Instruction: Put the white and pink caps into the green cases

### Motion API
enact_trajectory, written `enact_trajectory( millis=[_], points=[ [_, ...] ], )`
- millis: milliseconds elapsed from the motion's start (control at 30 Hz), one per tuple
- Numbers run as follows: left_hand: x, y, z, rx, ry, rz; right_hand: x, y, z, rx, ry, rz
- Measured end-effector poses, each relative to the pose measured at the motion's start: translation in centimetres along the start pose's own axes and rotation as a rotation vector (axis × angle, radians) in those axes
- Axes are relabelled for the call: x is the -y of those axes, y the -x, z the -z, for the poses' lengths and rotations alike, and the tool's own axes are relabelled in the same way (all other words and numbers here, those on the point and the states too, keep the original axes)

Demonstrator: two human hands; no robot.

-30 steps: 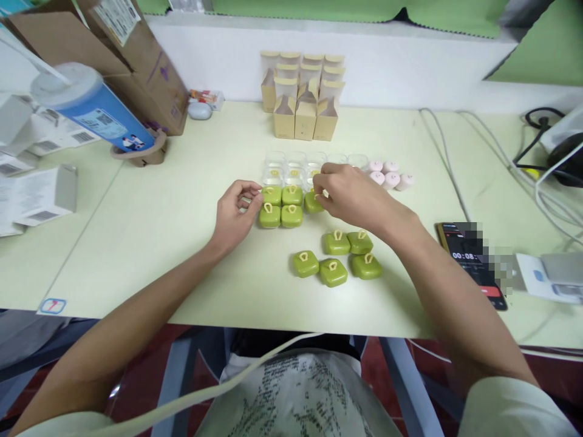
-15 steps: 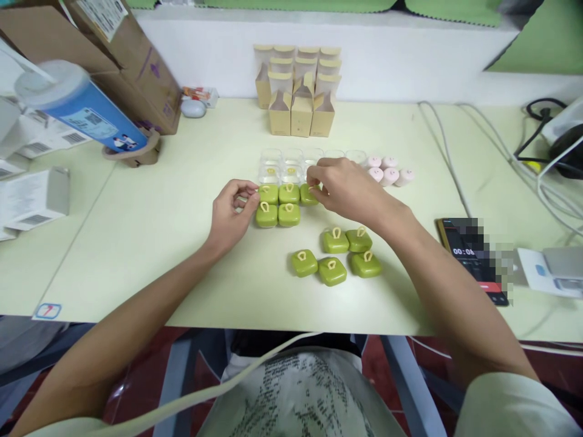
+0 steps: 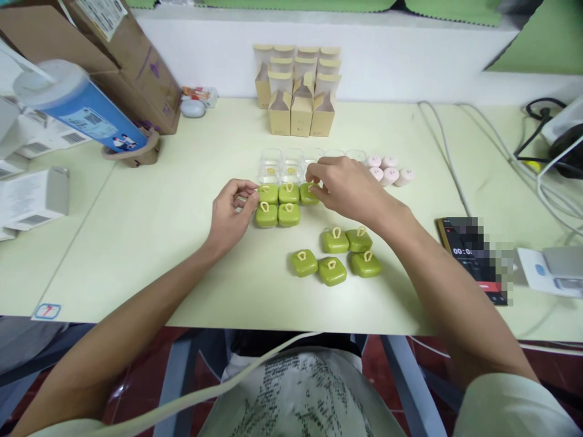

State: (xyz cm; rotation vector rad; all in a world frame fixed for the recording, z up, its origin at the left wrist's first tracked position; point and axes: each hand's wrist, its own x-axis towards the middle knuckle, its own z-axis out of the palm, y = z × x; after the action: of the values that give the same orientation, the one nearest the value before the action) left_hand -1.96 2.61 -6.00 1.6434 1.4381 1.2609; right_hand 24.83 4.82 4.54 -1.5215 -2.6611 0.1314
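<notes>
The right hand rests its fingertips on a glossy green rounded-square case with a yellow loop, at the right end of the far row of a group of five. The left hand curls its thumb and fingers at the left edge of the far-left green case — whether either hand grips firmly, I cannot tell. The hands are well apart, with the far row between them.

Squaring up this row probably goes best with a light, level touch: the left fingers serving as a stop, the right easing its case flush against its neighbour. Too hard a push could skew the row or nudge the clear plastic containers just beyond. Five loose green cases lie nearer and to the right, their loops upward.

The table is pale and smooth, so the cases should slide easily. Small pink cylinders cluster right of the containers; open tan cardboard boxes stand farther back by the white wall. A blue cup with a white lid and a large brown carton occupy the far left — a dark phone lies at right.
</notes>
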Motion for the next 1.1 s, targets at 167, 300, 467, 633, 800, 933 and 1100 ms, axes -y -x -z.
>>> enact_trajectory(
  millis=[167,300,467,633,800,933,1100],
  points=[
    [0.0,0.0,0.0,0.003,-0.001,-0.004,0.0,0.0,0.0,-0.002,0.009,0.004],
    [0.0,0.0,0.0,0.005,-0.012,-0.005,-0.1,-0.1,-0.1,0.008,0.029,0.012],
    [0.1,0.0,0.0,0.012,-0.017,-0.004,0.0,-0.1,0.1,0.023,0.044,0.000],
    [0.0,0.0,0.0,0.005,-0.011,-0.003,0.1,-0.1,-0.1,0.021,0.072,-0.002],
    [0.0,0.0,-0.1,0.004,0.012,-0.001,0.3,0.1,-0.2,-0.013,0.018,-0.014],
    [0.2,0.0,-0.1,-0.001,0.012,0.005,-0.3,0.2,0.6,-0.062,-0.039,-0.025],
    [0.2,-0.1,-0.1,-0.010,0.010,0.013,-3.3,-1.9,-0.1,-0.189,-0.117,-0.060]
  ],
)
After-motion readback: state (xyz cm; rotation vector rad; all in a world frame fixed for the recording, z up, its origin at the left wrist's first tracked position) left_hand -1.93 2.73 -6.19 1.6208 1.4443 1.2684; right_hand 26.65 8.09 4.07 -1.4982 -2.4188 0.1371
